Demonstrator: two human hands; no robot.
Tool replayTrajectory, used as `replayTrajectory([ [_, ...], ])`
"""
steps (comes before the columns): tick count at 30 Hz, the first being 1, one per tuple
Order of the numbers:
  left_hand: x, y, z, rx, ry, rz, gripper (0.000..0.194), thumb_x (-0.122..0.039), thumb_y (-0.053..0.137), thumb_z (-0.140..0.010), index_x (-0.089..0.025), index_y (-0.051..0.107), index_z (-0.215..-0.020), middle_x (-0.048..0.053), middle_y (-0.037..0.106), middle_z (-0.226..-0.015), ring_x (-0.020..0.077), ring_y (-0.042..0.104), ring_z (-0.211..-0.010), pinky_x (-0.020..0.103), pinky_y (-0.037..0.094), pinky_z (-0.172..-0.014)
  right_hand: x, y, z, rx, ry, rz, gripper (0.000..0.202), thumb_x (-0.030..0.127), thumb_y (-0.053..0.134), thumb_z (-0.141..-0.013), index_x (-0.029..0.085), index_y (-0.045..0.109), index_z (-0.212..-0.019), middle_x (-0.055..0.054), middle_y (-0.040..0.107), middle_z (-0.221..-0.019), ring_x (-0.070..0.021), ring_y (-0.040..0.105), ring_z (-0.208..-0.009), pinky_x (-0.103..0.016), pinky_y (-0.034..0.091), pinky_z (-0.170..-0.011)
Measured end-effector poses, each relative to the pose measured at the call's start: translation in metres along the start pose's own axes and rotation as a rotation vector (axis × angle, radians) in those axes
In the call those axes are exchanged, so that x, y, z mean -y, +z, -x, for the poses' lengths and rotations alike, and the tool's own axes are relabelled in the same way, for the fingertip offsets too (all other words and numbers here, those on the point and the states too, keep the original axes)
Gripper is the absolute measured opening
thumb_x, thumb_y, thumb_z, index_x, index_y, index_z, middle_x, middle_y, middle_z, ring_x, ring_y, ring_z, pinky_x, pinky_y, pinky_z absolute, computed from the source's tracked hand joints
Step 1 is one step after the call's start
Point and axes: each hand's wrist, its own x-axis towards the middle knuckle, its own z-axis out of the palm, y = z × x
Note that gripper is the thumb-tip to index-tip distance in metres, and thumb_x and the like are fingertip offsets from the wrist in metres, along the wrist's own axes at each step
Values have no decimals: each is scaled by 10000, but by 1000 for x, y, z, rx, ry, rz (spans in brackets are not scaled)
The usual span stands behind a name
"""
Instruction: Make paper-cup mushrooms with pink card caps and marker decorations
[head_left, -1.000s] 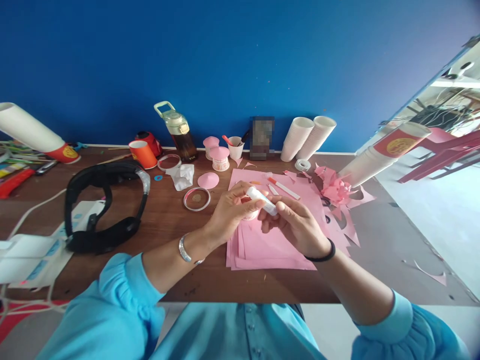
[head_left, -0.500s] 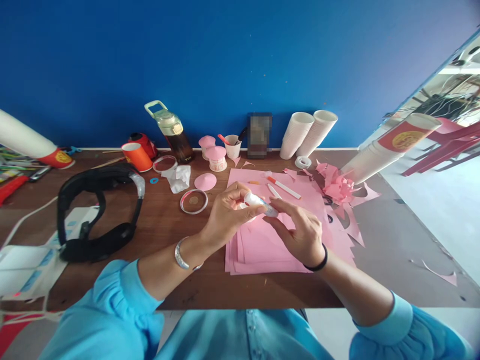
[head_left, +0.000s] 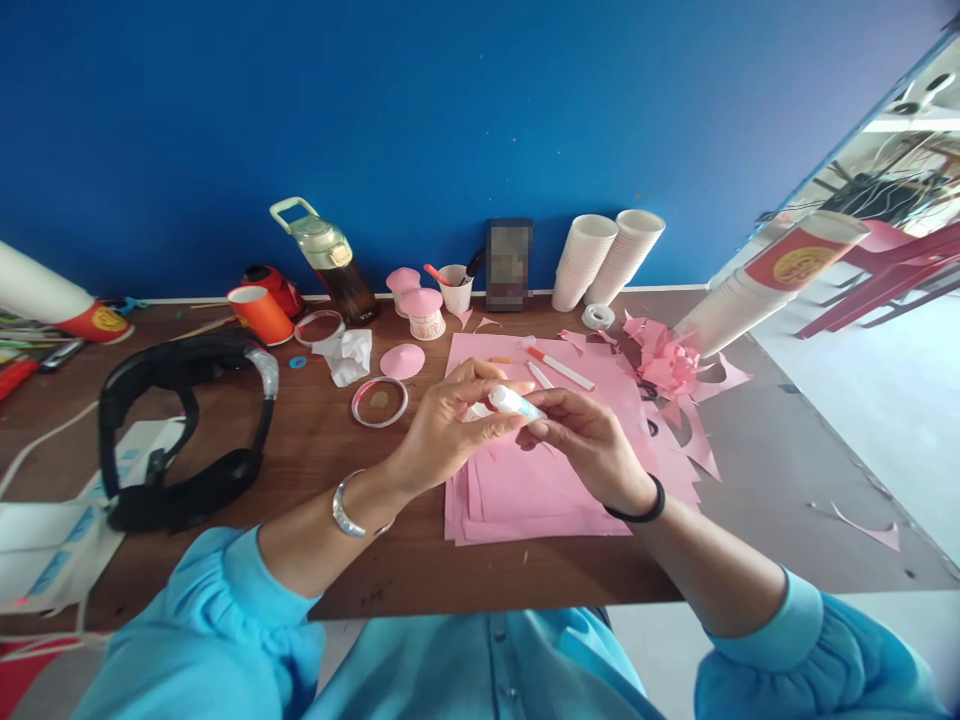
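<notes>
A small white tube with blue print (head_left: 516,403) is held between my two hands above the pink paper sheets (head_left: 547,500). My left hand (head_left: 450,420) pinches its white upper end between thumb and fingers. The fingers of my right hand (head_left: 589,435) close round the lower end. Behind the hands, an orange-and-white marker (head_left: 561,369) lies on the paper. To the left are a pink paper cone (head_left: 403,361) and a roll of tape (head_left: 379,401). Two small cups with pink cone tops, one of them nearer (head_left: 427,315), stand farther back.
A bottle (head_left: 334,265), an orange cup (head_left: 261,314) and a pen cup (head_left: 455,290) line the back. A black headset (head_left: 184,430) lies left. Stacked white cups (head_left: 585,262) stand behind; pink scraps (head_left: 667,360) and another cup stack (head_left: 765,285) are right.
The fingers of my right hand have closed further round the tube, and its thumb has come in against it. The whole view has shifted slightly.
</notes>
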Motion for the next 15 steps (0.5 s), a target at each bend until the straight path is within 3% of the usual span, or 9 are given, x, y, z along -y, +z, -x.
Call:
replayTrajectory([
  [3, 4, -1, 1, 5, 52, -25, 344, -316, 849, -805, -362, 795, -1141, 37, 591, -1082, 172, 583, -1050, 264, 579, -834, -8, -2, 1, -6, 6, -50, 207, 324, 821, -868, 227, 749, -1036, -23, 760, -922, -129, 715, -772, -282, 627, -741],
  [7, 2, -4, 1, 26, 123, 3, 401, -311, 870, -782, -333, 786, -1174, 48, 584, -1081, 177, 576, -1050, 302, 566, -918, -13, -3, 1, 39, 8, -110, 191, 321, 802, -888, 239, 750, -1053, -18, 753, -964, -128, 714, -791, -290, 626, -756],
  [12, -3, -3, 2, 72, 73, 149, 206, -340, 767, -885, -291, 807, -1081, 43, 545, -986, 165, 592, -932, 278, 568, -736, -16, -4, 1, 52, 10, -131, 176, 273, 791, -901, 253, 748, -1070, -1, 757, -919, -119, 716, -792, -275, 616, -768],
  [15, -2, -3, 3, 49, 0, 173, 183, -375, 722, -920, -263, 803, -1040, 51, 566, -993, 166, 592, -894, 278, 550, -693, -16, -4, 2, 48, 19, -116, 182, 282, 790, -903, 245, 747, -1076, -2, 758, -879, -121, 715, -790, -272, 606, -771],
])
